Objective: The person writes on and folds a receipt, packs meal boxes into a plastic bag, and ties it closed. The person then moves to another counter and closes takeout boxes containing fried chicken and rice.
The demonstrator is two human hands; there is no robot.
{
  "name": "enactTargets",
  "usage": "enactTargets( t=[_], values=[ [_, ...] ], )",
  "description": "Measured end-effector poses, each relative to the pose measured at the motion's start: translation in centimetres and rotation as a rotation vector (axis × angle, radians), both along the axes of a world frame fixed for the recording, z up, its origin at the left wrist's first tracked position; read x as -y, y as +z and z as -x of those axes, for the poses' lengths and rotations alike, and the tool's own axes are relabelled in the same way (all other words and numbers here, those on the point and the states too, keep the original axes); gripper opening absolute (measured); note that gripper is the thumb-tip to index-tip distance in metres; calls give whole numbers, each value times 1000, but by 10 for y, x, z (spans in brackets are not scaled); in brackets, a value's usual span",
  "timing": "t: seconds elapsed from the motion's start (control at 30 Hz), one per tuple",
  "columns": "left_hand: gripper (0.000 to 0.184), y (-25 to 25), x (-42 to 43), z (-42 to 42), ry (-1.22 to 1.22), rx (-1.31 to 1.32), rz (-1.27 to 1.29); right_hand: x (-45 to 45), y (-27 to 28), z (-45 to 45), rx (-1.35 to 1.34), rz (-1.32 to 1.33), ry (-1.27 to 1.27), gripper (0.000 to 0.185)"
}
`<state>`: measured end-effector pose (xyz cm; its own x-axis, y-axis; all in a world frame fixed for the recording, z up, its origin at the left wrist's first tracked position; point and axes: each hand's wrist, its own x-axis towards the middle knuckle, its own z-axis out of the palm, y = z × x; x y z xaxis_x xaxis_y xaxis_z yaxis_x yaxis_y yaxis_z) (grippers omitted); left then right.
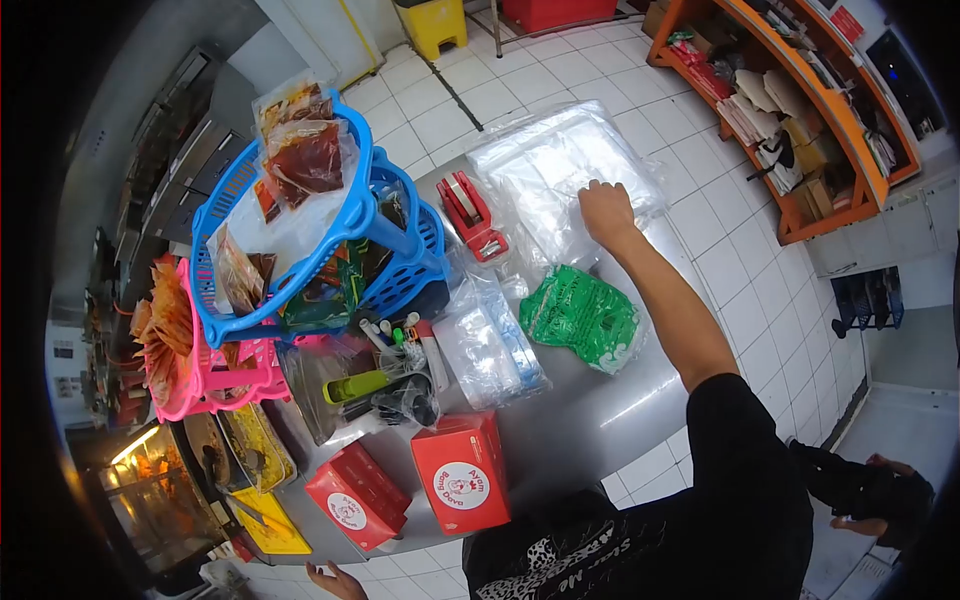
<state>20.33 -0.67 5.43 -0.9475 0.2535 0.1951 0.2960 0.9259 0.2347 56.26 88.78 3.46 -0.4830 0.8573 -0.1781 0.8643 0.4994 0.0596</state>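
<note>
My right hand reaches out over a stack of clear plastic bags at the far end of the steel table. Its fingers are closed on the plastic; how much they pinch is hidden. At the bottom edge, my left hand hangs low with fingers apart, holding nothing. Nearest to it stand two red boxes with white round labels, a smaller box and a larger box. A green plastic pack lies below my right forearm, and a red tape dispenser sits left of the bags.
Blue baskets with sauce packets rise on the left, beside a pink basket. Pens and a green-handled tool fill a holder. A yellow board lies lower left. An orange shelf and another person are at right.
</note>
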Motion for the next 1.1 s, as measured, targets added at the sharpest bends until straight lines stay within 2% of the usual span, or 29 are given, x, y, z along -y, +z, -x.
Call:
enactTargets(
  t=[0.1,0.13,0.2,0.3,0.4,0.5,0.6,0.7,0.77,0.87,0.93,1.03,1.1],
  values=[
    [68,11,2,-33,17,-83,87,-1,-27,-23,-608,165,212,35],
    [69,12,1,-42,14,-123,123,-3,-34,-28,-663,118,266,39],
    [66,14,-1,-37,69,-63,22,-4,-46,-34,-774,25,369,50],
    [64,26,-6,-31,92,-50,1,1,-46,-34,-805,90,150,57],
    [64,46,-16,-22,121,-82,1,1,-53,-31,-725,-61,134,57],
    [64,70,-25,-21,114,-146,-27,4,-58,-29,-719,-163,154,49],
    [63,90,-39,-20,99,-212,-45,-1,-60,-32,-768,-86,189,29],
    [61,110,-63,-20,113,-228,-128,-14,-58,-27,-680,-173,213,9],
    [60,127,-85,-17,89,-238,-201,-26,-35,-22,-759,-273,203,8],
    [59,147,-109,-13,18,-275,-244,-21,41,-17,-950,-459,103,12],
    [58,163,-137,-14,-8,-301,-206,-20,53,-9,-959,-343,-116,11],
    [59,185,-198,-22,-142,-280,-330,-46,39,-3,-636,-262,7,15],
    [57,196,-241,-35,-222,-263,-401,-22,130,-9,-1247,-233,-18,19]
  ],
)
